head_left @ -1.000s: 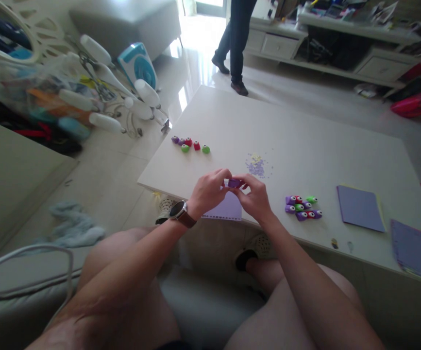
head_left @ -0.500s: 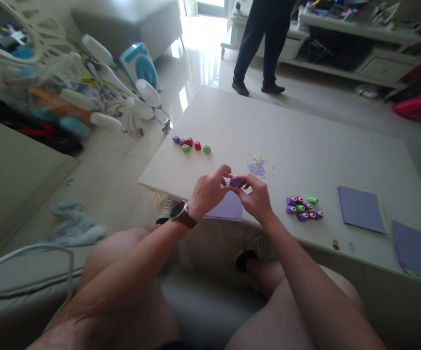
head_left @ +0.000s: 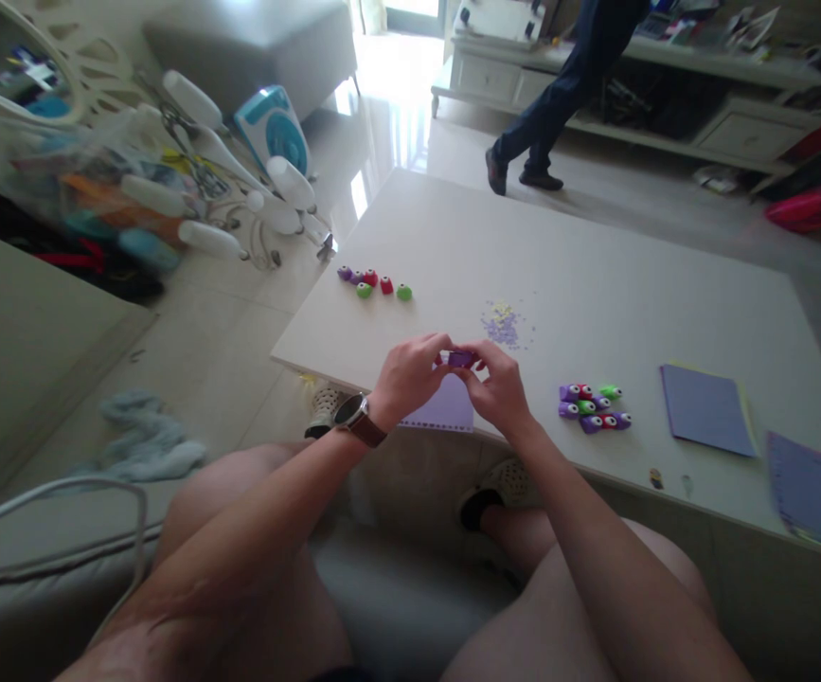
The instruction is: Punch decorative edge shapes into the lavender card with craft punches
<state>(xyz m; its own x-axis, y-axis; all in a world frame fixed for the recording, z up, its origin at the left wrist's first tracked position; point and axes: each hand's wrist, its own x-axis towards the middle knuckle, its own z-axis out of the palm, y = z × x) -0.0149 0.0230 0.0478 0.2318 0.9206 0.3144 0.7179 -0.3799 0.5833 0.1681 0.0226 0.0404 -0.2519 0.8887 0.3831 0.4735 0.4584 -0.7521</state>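
Both hands meet over the near edge of the white table (head_left: 637, 284). My left hand (head_left: 412, 377), with a watch on its wrist, pinches the left side of a small purple punch (head_left: 460, 359). The fingers of my right hand (head_left: 499, 384) close on its right side. Beneath the hands lies a light purple sheet (head_left: 444, 403) with a row of notches along its near edge. Just beyond them is a scatter of purple and yellow paper bits (head_left: 502, 327). Several coloured punches (head_left: 595, 407) stand grouped to the right, and others (head_left: 371, 281) to the left.
At the right lie a purple paper stack (head_left: 706, 409) and another stack (head_left: 816, 491), with two tiny items near the table edge. A person in dark trousers (head_left: 559, 104) is beyond the table, before a white cabinet (head_left: 488, 76). White appliances stand on the floor at the left.
The person beyond the table has moved to the right, legs now in a stride. My left fingers have lowered slightly around the purple punch, which has turned a little.
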